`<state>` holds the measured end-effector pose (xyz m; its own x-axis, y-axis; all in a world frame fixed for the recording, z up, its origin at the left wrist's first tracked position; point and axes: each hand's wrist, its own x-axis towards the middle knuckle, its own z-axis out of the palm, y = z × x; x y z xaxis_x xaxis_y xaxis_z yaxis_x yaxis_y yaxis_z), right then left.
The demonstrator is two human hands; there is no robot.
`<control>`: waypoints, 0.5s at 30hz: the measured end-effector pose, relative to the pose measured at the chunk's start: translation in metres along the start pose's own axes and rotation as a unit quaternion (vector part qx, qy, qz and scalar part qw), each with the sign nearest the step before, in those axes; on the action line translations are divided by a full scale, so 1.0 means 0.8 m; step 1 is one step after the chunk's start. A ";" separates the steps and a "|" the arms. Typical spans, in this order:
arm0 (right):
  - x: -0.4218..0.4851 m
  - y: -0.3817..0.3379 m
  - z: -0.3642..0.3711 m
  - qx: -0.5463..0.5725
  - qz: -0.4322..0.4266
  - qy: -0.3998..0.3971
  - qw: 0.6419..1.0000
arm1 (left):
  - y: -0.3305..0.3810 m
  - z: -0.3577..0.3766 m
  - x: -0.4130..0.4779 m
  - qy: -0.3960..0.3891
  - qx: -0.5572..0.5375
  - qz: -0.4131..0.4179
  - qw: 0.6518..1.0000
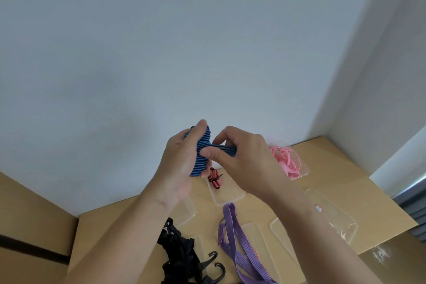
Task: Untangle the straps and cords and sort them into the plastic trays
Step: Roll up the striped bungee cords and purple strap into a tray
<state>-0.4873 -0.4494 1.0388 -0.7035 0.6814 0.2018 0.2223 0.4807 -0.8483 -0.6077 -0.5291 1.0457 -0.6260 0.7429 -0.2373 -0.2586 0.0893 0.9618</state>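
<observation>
A: What's lying near on the worktop (pixel 345 168)?
B: Black strap (pixel 179 251) and purple strap (pixel 232 237), lying loose, probably awaiting sorting.
A: Grips?
B: Left hand (pixel 182 163) is cupping the blue strap (pixel 201 154), raised. Right hand (pixel 244 159) is pinching its end, likely winding it compact. Farther: red strap (pixel 214 180) and pink cords (pixel 288 159) are sitting in trays (pixel 228 202).

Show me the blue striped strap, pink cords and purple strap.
blue striped strap (pixel 198 165): head view, on the wound bundle.
pink cords (pixel 285 163): head view, mid loops.
purple strap (pixel 230 221): head view, upper band.
</observation>
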 end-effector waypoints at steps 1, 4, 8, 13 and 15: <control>0.000 0.001 -0.003 0.012 -0.009 0.003 1.000 | 0.004 -0.002 -0.001 -0.003 -0.037 -0.021 0.999; 0.000 0.006 -0.008 0.044 -0.034 0.016 0.998 | 0.010 -0.007 -0.005 -0.049 -0.105 -0.064 0.991; -0.003 0.011 0.004 0.033 -0.108 0.056 0.992 | 0.006 -0.005 -0.010 -0.104 -0.136 -0.090 0.981; -0.014 0.026 0.032 -0.035 -0.190 0.265 0.945 | 0.002 -0.004 -0.012 -0.062 -0.162 -0.082 0.981; -0.026 0.024 0.046 -0.049 -0.179 0.340 0.922 | 0.001 -0.002 -0.013 -0.057 -0.180 -0.065 0.980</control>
<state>-0.4932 -0.4749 1.0002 -0.1652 0.6422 0.7485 0.1420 0.7665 -0.6263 -0.6023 -0.5378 1.0488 -0.4894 0.8121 -0.3176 -0.5858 -0.0363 0.8097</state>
